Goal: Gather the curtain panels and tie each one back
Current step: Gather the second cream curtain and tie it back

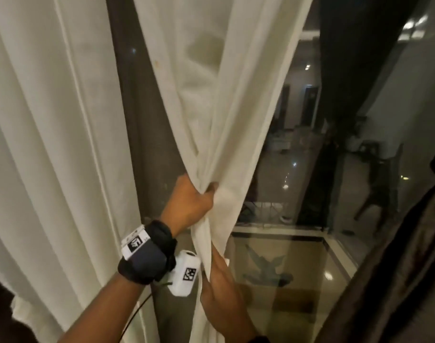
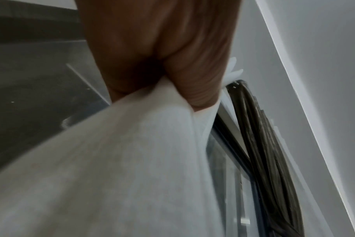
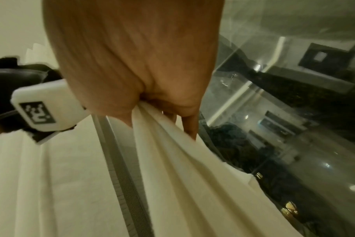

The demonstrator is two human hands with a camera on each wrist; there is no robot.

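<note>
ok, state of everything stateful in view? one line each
left hand: grips the bunched sheer panel, higher up
right hand: holds the same panel lower down
sheer panel: gathered at the hands, not yet tied
left white curtain: hanging loose, untied
dark curtain: gathered at mid-height; tie not discernible
window: uncovered between the curtains

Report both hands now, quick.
Left hand: grips the gathered white curtain panel.
Right hand: holds the same panel, just below the left.
</note>
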